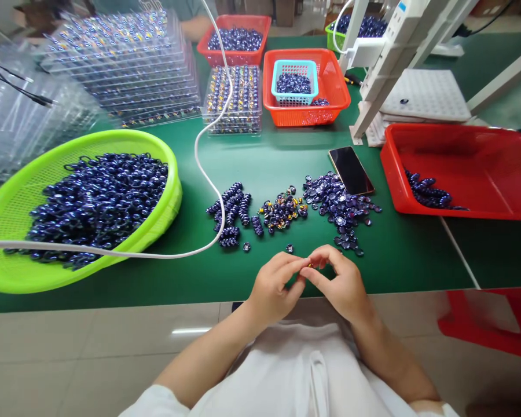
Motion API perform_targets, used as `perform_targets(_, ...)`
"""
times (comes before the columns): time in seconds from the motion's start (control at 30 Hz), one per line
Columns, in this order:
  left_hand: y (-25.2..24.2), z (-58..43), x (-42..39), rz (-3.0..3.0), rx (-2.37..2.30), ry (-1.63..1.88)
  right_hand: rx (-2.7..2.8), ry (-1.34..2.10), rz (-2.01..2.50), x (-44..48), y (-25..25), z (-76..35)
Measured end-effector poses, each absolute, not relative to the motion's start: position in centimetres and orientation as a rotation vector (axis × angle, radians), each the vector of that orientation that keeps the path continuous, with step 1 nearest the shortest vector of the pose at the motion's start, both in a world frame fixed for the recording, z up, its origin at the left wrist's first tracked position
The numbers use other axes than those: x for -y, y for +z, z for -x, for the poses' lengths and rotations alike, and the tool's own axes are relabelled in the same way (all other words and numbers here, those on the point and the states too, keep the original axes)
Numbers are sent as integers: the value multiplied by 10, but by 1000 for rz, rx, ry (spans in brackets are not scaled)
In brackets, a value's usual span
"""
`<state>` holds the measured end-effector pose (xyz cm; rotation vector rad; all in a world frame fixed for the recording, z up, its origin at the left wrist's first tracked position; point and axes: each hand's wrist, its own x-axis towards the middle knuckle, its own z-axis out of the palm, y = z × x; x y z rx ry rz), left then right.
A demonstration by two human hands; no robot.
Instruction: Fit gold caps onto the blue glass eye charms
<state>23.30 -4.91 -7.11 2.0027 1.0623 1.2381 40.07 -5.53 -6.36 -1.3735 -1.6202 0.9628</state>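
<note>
My left hand [278, 284] and my right hand [339, 282] meet fingertip to fingertip near the table's front edge. Both are closed in a pinch around one tiny piece with a yellow glint, mostly hidden by the fingers. Just beyond them lies a single dark round part [290, 248], with a similar loose part [247, 247] to its left. A small heap of dark parts with yellow and copper bits [283, 209] sits farther back. Dark blue shiny caps [341, 202] are piled to its right, and stacked rows of dark ring-like parts [232, 208] lie to its left.
A lime-green basket [176, 191] of dark looped parts stands left, crossed by a white cable [200, 152]. A phone [351, 169] touches the cap pile. Right is a red tray [481, 156]; behind are red baskets [282, 119] and stacked clear trays [156, 92]. A person sits opposite.
</note>
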Motion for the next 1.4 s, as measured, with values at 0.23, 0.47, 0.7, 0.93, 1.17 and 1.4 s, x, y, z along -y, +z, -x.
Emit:
perform_targets(0.23,-78,-229,49,-2114,-1032,1241,1602,1147,1363,53,-66,-405)
perform_targets(0.47,-82,-227,55,-2114,-979,1212,1752,1040,1332,57,-63,-406)
perform_targets(0.7,-83,-218,53,-2133,-993,1132,1797,1037,1324,56,-67,-410)
perform_targets(0.93,-92,-212,25,-2312,-1338,922,1789,975,1299,55,-66,-412)
perform_targets(1.17,-95,-215,17,-2256,-1332,933,1713,892,1299,58,-69,-411)
perform_targets(1.4,-68,-223,32,-1425,-1175,935,1832,699,1097,57,-69,-406)
